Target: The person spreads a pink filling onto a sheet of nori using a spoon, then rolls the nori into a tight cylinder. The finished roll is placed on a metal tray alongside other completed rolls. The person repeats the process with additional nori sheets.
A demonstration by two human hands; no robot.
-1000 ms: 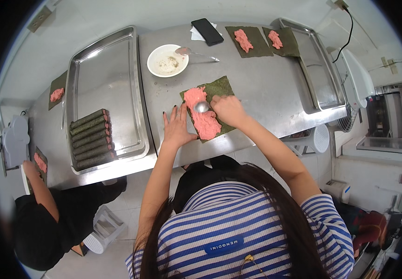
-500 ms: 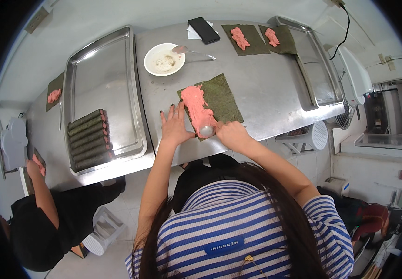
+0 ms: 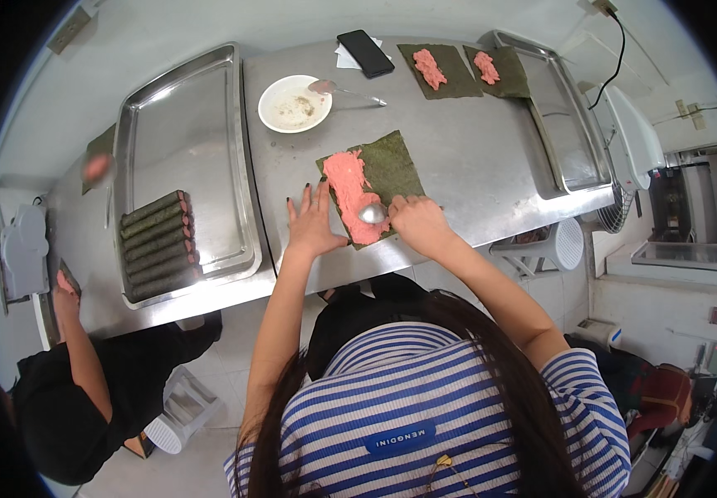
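Observation:
A square nori sheet (image 3: 396,166) lies on the steel table, a long band of pink paste (image 3: 343,174) spread along its left half. My right hand (image 3: 421,222) grips a spoon, its silver bowl (image 3: 373,213) pressed into the lower part of that paste. My left hand (image 3: 313,224) has its fingers spread on the table against the sheet's left edge. Behind them sit a white bowl (image 3: 295,106) with scant residue and a second spoon (image 3: 358,96) resting across its rim.
Trays (image 3: 253,232) (image 3: 584,174) flank me, the left holding several dark rolls (image 3: 155,246). Nori with paste (image 3: 462,83) (image 3: 101,143) lies farther off. A black phone (image 3: 366,53) rests on paper at the back. A co-worker's hand (image 3: 65,303) works at far left, near white equipment (image 3: 25,249).
The spoon in my right hand went down to the near end of the paste, then shifted slightly back up and right. My left hand barely moved. The co-worker's hand shifted slightly.

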